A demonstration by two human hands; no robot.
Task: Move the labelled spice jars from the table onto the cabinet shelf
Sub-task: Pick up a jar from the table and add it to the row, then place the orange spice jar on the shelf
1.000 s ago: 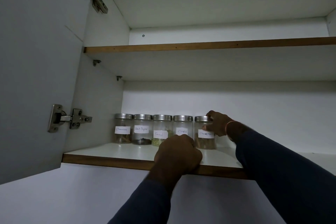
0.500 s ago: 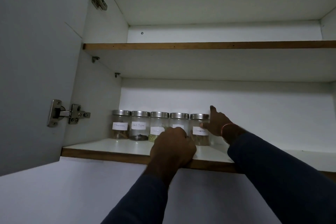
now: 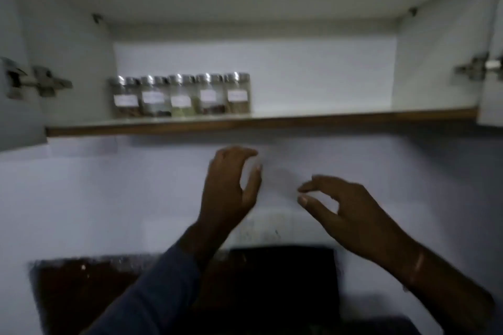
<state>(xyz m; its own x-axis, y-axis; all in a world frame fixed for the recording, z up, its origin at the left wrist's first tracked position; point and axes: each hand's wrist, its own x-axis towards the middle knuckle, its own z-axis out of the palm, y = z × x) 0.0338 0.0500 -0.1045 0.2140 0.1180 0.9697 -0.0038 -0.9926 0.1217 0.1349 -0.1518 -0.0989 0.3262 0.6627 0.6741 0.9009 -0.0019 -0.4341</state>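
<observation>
My five jars [image 3: 180, 95] stand in a tight row on the shelf [image 3: 299, 116], at its left end near the back wall, each touching the next, steel lids up and white labels facing me; the picture is too blurred for me to read the labels. Both my hands hang below the shelf edge, in front of the pale wall [image 3: 81, 193], and hold nothing. My left hand [image 3: 228, 187] is raised a little higher, fingers curled over and thumb apart from them, a loose empty claw. My right hand [image 3: 345, 209] sits lower and to the right, its thumb and fingers reaching left with a small gap between their tips, not closed on anything. A thin bangle [image 3: 416, 266] circles my right wrist, and a dark sleeve [image 3: 152, 294] covers my left forearm. The cabinet doors stand open at both sides, a hinge [image 3: 38, 84] on the left and another hinge [image 3: 479, 68] on the right.
</observation>
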